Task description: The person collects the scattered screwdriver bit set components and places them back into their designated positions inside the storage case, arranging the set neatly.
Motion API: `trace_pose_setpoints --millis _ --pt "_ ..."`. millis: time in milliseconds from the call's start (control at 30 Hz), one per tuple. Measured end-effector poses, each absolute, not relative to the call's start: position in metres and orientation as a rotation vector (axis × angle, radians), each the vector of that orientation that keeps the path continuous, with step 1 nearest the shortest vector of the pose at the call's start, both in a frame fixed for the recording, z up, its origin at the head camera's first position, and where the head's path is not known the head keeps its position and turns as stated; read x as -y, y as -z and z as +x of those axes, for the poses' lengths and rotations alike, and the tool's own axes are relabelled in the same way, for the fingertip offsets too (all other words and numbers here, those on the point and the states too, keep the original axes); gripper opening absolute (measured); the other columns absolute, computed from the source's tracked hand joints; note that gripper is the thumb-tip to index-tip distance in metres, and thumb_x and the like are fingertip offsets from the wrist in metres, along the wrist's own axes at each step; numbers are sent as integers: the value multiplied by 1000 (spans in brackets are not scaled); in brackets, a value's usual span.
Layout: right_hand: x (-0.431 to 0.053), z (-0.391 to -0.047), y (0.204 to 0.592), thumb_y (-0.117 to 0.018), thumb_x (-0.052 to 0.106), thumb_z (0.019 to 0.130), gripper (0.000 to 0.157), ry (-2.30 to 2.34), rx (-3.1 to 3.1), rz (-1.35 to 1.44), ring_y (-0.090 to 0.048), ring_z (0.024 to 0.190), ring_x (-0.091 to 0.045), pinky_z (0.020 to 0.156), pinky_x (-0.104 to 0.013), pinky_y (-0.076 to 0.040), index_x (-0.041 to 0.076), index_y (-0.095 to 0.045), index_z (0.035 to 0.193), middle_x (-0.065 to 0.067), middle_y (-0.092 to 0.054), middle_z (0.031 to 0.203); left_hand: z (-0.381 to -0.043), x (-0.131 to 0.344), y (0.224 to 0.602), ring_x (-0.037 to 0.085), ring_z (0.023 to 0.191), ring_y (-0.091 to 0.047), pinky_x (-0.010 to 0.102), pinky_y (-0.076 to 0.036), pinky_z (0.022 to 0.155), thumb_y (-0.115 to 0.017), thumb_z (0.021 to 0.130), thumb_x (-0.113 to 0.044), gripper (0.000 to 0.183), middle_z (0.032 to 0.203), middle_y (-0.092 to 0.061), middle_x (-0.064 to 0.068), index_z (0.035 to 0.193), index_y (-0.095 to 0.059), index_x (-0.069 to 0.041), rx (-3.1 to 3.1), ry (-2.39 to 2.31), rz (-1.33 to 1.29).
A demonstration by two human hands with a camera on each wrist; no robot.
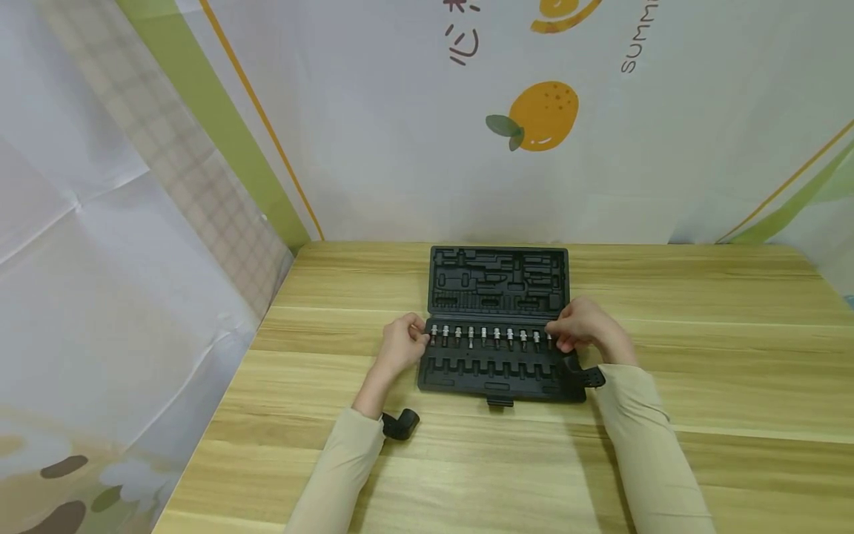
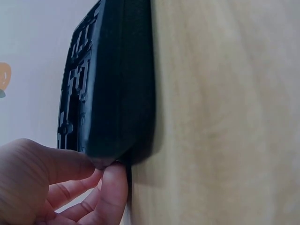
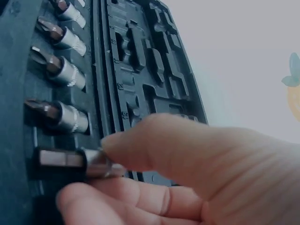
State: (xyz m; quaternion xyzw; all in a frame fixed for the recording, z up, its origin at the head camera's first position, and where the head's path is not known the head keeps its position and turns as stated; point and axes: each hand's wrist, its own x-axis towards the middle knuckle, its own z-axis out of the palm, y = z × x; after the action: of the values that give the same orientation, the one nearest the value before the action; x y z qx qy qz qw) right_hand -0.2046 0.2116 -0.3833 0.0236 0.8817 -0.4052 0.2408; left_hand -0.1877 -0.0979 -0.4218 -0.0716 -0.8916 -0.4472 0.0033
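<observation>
A black plastic tool case lies unfolded on the table, its lid leaning back behind the base. Along the base runs a row of silver bit sockets with dark tips. My left hand pinches the case's left edge between thumb and fingers; the left wrist view shows the fingertips at the case corner. At the right end of the row, my right hand pinches a hex bit socket by its silver collar. This socket lies in its slot, beside a Phillips bit socket.
Lower slots along the base's front hold nothing. A latch sticks out at the front edge. Black wrist mounts sit on both wrists. Behind the wooden table hangs a white cloth with fruit prints.
</observation>
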Motion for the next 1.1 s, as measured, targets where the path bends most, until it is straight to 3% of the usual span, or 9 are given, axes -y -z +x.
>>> trace_pose_setpoints --millis 433,867,1100 --pt "-207 -203 382 -61 1 87 23 1068 -2397 149 -54 42 -7 40 -17 -37 -3 -61 65 0 -55 46 -188 98 423 11 45 -51 25 -48 42 -59 85 6 5 67 -58 12 90 -58 6 2787 1439 -218" --pt "-204 -220 376 -67 17 88 34 708 -2401 199 -47 40 -6 43 -19 -42 5 -58 57 1 -51 47 -189 98 423 12 45 -52 26 -49 42 -60 85 5 6 67 -58 12 91 -58 6 2789 1435 -236" --pt "-208 -209 384 -67 17 87 34 809 -2514 90 -52 39 -8 43 -21 -45 1 -60 58 1 -52 44 -189 98 422 12 45 -51 25 -48 42 -60 85 5 5 66 -58 12 90 -58 6 2793 1442 -218"
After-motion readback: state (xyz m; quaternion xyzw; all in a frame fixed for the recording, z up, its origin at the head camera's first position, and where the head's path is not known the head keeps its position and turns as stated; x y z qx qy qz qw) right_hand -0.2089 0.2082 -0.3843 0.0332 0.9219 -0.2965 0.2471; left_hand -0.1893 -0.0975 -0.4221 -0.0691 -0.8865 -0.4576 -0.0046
